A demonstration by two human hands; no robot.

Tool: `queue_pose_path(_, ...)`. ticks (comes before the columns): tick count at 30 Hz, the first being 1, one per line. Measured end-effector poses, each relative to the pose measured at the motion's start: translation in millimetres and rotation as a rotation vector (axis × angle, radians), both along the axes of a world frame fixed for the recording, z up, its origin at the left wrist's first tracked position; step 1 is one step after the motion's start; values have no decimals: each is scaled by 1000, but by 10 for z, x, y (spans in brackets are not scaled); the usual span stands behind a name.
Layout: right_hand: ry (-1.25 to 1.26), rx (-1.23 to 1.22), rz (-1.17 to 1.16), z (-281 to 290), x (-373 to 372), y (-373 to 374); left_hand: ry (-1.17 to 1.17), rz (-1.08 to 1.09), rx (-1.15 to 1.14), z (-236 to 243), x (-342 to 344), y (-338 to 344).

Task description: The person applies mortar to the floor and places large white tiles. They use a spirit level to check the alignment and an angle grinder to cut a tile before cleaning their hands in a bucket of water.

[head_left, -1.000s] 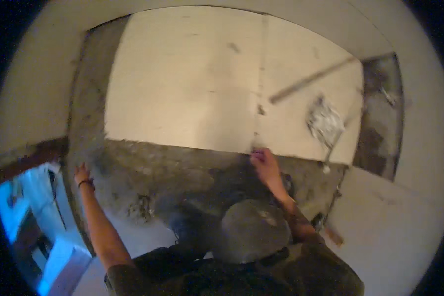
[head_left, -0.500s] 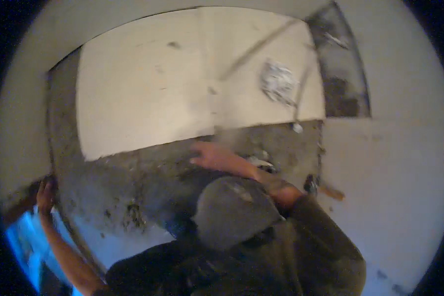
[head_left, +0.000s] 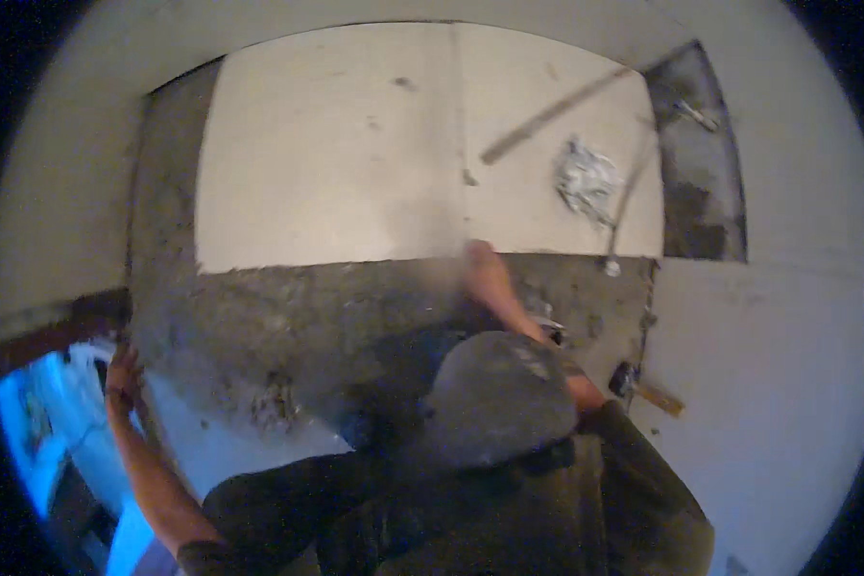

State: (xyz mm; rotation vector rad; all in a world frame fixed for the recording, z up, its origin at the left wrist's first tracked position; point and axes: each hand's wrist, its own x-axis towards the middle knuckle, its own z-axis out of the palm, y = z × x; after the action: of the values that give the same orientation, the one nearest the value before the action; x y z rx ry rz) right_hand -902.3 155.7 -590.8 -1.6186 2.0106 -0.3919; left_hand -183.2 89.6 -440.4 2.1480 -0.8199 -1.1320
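Note:
My right hand (head_left: 485, 267) is closed at the front edge of a large cream slab (head_left: 326, 144), beside the seam with a second cream slab (head_left: 538, 221). A pale grey blur at its fingers hides what it holds. In front of the slabs lies a rough grey mortar-like bed (head_left: 346, 307). My left hand (head_left: 123, 372) reaches out at the far left, fingers extended against the edge by a dark reddish-brown strip (head_left: 58, 324). Between my arms is a rounded grey cap-like shape (head_left: 499, 413) that covers part of the bed.
A long narrow bar (head_left: 552, 113), crumpled silvery material (head_left: 588, 180) and a thin rod with a white end (head_left: 632, 197) lie on the right slab. A hammer with a wooden handle (head_left: 658, 398) rests right of the bed. Walls border the left and back.
The view has turned, and the slabs sit farther right in it. My right hand has moved from over the grey bed to the slab's front edge. My left hand stays at the far left.

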Motion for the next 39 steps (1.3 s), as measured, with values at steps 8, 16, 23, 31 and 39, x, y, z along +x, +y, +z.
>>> queue_pose_path(8,-538,0,-336,-571,0,1,-825,-1237,168,-148,-106,-626)
queue_pose_path(16,-893,168,-634,-332,-140,19,578,-11,319,-1486,-2784,-336)
queue_pose_path(23,-1013,271,-724,-274,3,-11,564,62,408,-1990,-3119,-114)
queue_pose_path(31,-1108,282,-777,-412,-87,-27,676,231,201,-2509,-3464,-21)
queue_pose_path(39,-1226,297,-973,-200,-39,-96,590,402,157,-2250,-3756,-97)
